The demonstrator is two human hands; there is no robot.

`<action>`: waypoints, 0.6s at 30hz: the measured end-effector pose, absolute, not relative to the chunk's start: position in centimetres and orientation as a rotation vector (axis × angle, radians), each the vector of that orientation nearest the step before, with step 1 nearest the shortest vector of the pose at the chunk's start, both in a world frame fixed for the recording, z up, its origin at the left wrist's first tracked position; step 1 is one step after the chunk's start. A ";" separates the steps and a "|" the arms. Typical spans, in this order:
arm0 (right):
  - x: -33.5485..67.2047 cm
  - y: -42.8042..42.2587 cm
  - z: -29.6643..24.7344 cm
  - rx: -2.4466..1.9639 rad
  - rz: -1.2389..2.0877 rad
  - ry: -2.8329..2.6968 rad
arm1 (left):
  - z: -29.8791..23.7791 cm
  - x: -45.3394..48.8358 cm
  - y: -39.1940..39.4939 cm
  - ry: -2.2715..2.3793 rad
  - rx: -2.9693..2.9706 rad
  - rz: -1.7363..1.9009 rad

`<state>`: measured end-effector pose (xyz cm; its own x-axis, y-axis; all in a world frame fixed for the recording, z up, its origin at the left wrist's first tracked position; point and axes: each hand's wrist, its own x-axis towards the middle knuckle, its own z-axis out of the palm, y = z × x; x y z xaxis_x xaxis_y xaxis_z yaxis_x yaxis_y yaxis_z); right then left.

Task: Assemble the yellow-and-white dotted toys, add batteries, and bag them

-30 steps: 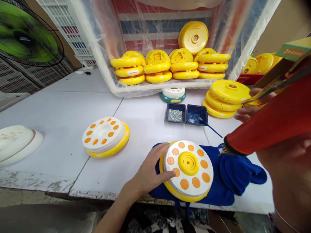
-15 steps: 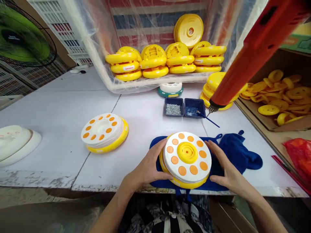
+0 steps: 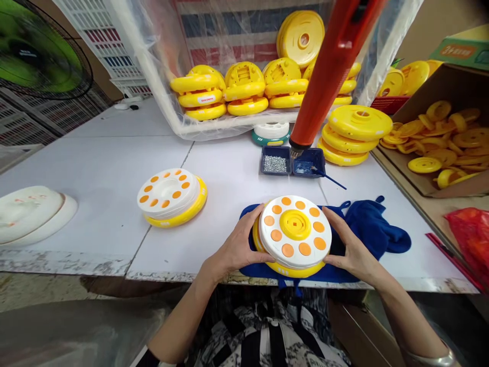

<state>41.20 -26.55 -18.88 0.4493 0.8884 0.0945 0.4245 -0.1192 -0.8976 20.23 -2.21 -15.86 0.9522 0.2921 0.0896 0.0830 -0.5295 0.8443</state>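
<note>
Workbench [image 3: 107, 168], spread fingers [image 3: 250, 229] around yellow-rimmed disc [image 3: 294, 232]

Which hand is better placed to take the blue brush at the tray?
Probably the right hand: it holds the right side of the round white-and-yellow plastic disc, nearer the blue brush than the left hand.
</note>
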 end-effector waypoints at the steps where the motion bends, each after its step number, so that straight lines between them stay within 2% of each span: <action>1: 41.2 -26.5 -18.8 -1.729 0.603 -1.138 | -15.9 20.2 -2.2 0.273 2.117 0.267; 18: 41.9 -25.3 -17.8 -1.632 0.663 -1.239 | -16.4 20.9 -1.1 0.252 2.104 0.189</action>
